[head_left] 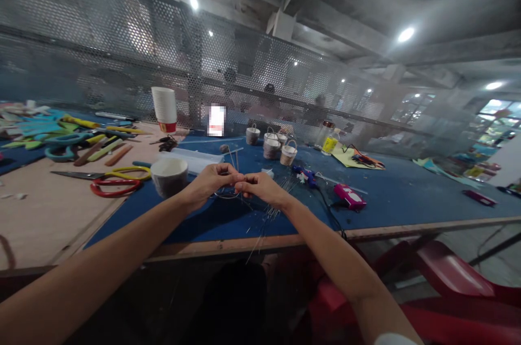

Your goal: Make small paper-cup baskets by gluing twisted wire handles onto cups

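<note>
My left hand (214, 179) and my right hand (260, 186) meet fingertip to fingertip above the blue table top (399, 193). Both are closed in a pinch on thin wire (238, 163) whose ends stick up between them. More loose thin wires (268, 213) lie under my right wrist and hang over the table's front edge. A white cup (169, 176) stands just left of my left hand.
Red and yellow scissors (116, 181) lie on the bare board at left, with coloured tools behind. A stack of paper cups (165, 109) stands at the back. Small wire-handled buckets (277, 147), a blue glue gun (304, 176), a pink object (349, 196). Red chairs (443, 274) lower right.
</note>
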`<control>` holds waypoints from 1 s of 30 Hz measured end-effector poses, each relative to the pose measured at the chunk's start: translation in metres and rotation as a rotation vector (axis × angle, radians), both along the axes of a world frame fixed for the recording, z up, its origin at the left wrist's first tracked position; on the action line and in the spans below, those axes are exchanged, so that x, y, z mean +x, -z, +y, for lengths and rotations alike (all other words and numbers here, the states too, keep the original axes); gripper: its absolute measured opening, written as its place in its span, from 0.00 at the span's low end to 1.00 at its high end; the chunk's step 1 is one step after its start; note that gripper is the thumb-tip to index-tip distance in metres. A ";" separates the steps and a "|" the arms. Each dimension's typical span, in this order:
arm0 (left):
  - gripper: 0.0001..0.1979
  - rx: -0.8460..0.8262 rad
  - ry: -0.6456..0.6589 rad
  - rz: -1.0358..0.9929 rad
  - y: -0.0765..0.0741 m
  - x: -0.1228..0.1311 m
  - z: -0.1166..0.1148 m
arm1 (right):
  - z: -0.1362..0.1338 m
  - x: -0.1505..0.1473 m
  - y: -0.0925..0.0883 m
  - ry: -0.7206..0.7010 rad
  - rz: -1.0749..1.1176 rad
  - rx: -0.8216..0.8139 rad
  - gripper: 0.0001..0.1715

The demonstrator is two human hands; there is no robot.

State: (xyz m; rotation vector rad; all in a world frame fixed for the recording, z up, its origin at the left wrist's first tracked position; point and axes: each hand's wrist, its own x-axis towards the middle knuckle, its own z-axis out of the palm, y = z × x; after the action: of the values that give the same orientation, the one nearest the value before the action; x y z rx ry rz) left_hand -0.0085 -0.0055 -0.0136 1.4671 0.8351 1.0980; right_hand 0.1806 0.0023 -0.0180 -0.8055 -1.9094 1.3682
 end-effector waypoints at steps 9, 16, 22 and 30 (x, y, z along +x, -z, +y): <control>0.10 -0.053 0.149 -0.070 -0.003 -0.004 -0.002 | 0.000 0.002 -0.002 -0.012 0.027 -0.016 0.25; 0.11 -0.007 0.061 -0.029 -0.001 0.002 -0.002 | -0.001 0.000 -0.001 -0.017 0.009 0.018 0.23; 0.10 -0.060 0.110 -0.082 -0.002 0.000 -0.003 | -0.001 0.002 -0.001 -0.005 0.003 -0.020 0.23; 0.11 0.019 0.060 0.002 -0.001 0.000 -0.001 | 0.000 0.000 0.002 -0.012 -0.028 0.004 0.22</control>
State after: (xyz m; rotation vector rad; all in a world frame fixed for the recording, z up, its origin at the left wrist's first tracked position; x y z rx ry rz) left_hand -0.0086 -0.0066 -0.0128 1.4999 0.7790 1.0627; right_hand 0.1805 0.0025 -0.0202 -0.8174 -1.9408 1.3662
